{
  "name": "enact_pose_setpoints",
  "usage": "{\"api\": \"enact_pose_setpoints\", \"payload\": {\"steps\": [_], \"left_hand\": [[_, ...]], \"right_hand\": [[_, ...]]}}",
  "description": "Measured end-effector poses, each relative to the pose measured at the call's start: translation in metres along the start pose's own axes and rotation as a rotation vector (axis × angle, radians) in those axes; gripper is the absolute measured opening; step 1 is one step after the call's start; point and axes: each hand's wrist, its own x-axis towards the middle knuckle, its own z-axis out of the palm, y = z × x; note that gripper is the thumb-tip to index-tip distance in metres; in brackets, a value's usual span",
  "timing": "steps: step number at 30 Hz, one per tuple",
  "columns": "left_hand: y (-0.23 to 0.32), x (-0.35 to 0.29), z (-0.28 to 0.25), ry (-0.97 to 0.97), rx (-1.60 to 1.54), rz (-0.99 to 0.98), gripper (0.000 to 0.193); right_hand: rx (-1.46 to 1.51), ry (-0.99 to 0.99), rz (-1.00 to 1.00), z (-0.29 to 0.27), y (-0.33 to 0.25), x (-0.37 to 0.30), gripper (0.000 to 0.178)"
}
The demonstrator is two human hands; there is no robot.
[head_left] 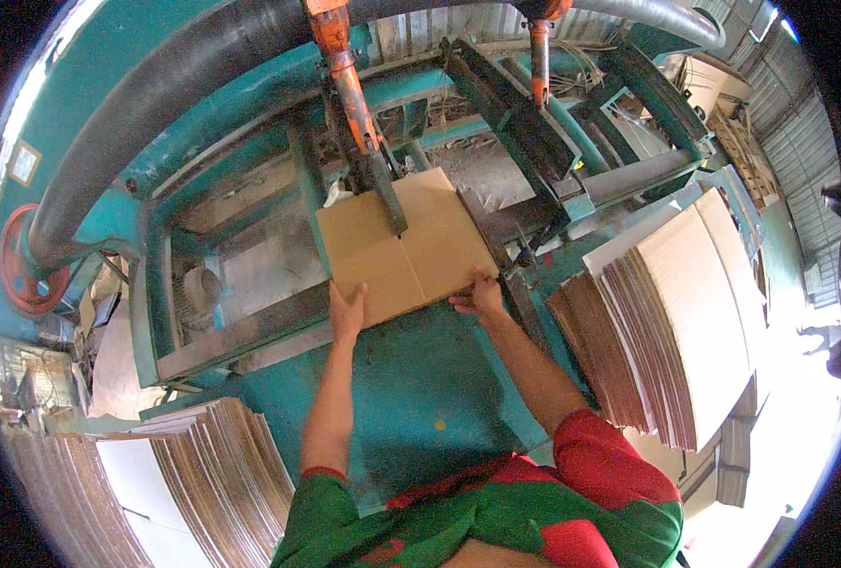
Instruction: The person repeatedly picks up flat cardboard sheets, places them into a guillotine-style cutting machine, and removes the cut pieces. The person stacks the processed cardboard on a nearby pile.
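Observation:
A flat brown cardboard sheet point(439, 227) with a crease down its middle lies under the dark metal arm of a green machine point(411, 355). The arm's orange-topped head point(345, 80) comes down to the sheet's centre. My left hand point(348, 310) grips the near left corner, thumb along the edge. At the near right corner my right hand point(480, 294) holds the same sheet, its fingers bent over the edge. The undersides of both grips are hidden.
A stack of cardboard sheets point(695, 303) leans at the right; another stack point(221, 464) stands at the lower left. A second orange head point(540, 62) hangs farther right. A thick dark pipe point(146, 114) and a red wheel point(34, 260) border the machine's left side.

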Motion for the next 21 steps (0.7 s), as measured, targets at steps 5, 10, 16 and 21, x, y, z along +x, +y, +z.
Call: {"api": "enact_pose_setpoints", "payload": {"steps": [5,10,16,21], "left_hand": [[0.012,-0.072,-0.017,0.015,-0.133,0.053,0.082],[0.005,-0.212,-0.04,-0.077,-0.075,-0.066,0.07],[0.015,-0.343,-0.08,-0.071,0.05,-0.241,0.068],[0.036,-0.383,-0.122,0.142,0.072,-0.162,0.064]], "right_hand": [[0.072,0.02,-0.027,-0.034,0.026,-0.05,0.051],[0.05,0.022,-0.034,-0.108,0.12,-0.144,0.054],[-0.127,0.124,-0.087,-0.164,0.2,-0.215,0.053],[0.08,-0.071,0.262,-0.123,0.175,-0.243,0.062]]}}
